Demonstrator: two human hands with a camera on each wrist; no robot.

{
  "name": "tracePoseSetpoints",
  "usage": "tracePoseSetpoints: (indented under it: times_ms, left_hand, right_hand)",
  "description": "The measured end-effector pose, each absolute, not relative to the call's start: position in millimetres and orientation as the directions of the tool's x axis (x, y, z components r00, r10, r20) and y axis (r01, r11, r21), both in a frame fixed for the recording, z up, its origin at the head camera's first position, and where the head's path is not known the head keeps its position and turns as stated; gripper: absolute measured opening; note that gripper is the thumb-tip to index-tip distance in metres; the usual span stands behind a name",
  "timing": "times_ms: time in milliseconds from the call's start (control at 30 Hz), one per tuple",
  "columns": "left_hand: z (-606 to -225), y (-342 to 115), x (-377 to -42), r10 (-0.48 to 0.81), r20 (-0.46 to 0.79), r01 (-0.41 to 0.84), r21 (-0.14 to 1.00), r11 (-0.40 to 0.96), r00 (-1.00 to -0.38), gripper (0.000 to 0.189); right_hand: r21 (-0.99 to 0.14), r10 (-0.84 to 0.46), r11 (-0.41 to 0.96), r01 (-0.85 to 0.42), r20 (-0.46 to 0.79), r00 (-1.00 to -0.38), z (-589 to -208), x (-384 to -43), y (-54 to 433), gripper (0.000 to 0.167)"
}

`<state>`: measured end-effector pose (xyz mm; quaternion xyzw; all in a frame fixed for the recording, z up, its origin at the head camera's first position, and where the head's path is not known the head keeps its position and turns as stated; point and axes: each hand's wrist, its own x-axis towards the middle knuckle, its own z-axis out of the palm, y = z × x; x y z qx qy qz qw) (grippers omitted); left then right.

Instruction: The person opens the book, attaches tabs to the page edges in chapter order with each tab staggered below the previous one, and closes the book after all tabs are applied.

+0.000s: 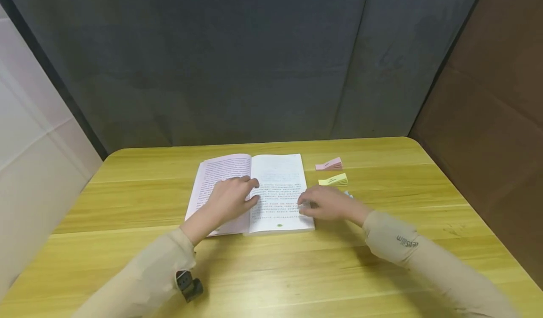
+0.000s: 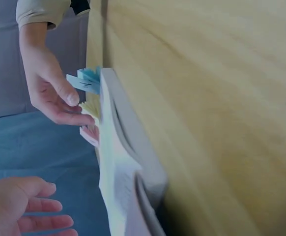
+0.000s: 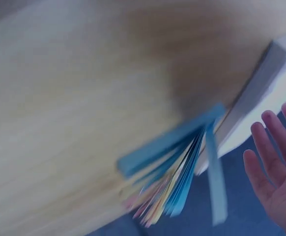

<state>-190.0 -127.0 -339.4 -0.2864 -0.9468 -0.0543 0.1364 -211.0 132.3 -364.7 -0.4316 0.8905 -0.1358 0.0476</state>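
Observation:
A book [image 1: 277, 191] lies open on the table, its left page pinkish and its right page white. My left hand [image 1: 233, 195] is over the left page, fingertips near the spine; its fingers [image 2: 44, 221] are extended in the left wrist view. My right hand [image 1: 324, 202] hovers at the right page's edge, thumb and index finger apart in the left wrist view. Straight, spread fingers [image 3: 275, 142] of this hand show in the right wrist view, holding nothing. The blue sticky-tab pad [image 3: 192, 167], fanned out, lies beside the book, mostly hidden by my right hand in the head view.
Right of the book, a yellow sticky-tab pad [image 1: 334, 180] lies behind the blue one, with a pink sticky-tab pad [image 1: 329, 164] farther back. A dark panel [image 1: 237, 63] stands along the table's [image 1: 271, 271] far edge. A black device [image 1: 188, 286] sits at the left sleeve.

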Motion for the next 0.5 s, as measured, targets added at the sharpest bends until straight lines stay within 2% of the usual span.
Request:
tracePoseSetpoints:
  times_ms: [200, 500]
  left_hand:
    - [-329.1, -103.3, -207.4, 0.521, 0.305, 0.563, 0.063, 0.824, -0.797, 0.02]
    - [-321.8, -59.3, -240.6, 0.539, 0.3, 0.591, 0.113, 0.799, -0.787, 0.02]
  right_hand:
    - [-0.302, -0.718, 0.641, -0.705, 0.089, -0.691, -351.6, -224.3, 155.0, 0.017]
    - [-0.308, -0.528, 0.787, -0.534, 0.111, -0.842, -336.4, -252.4, 180.0, 0.019]
